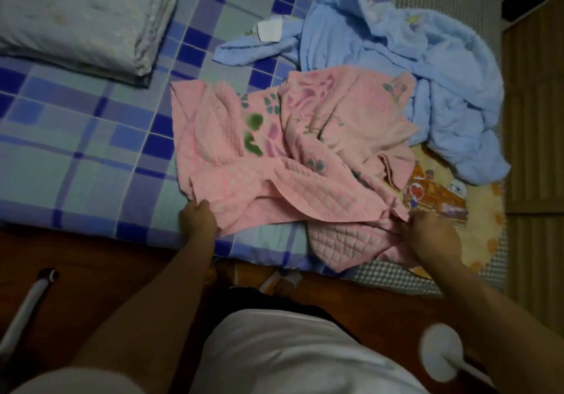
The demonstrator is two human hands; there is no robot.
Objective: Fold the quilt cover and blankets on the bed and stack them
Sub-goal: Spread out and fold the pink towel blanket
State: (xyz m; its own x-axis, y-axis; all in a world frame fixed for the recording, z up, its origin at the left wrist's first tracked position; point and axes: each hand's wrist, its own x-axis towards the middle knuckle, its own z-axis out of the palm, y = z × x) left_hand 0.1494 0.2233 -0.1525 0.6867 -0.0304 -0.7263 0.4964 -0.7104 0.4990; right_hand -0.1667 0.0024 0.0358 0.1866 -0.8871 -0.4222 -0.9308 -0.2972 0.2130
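Head view, looking down over the bed (76, 137): the pink blanket (274, 155) lies crumpled at the near edge, right in front of the person, its near hem running left to right between the two hands. Left hand (198, 218) pinches the left corner, right hand (433, 235) grips the bunched right end, so they're well apart and both already on the cloth, equally close. Beyond it, farther right, the blue blanket (412, 64) sits in a heap, untouched. Next move, I'd say: lift that hem and stretch it out flat.
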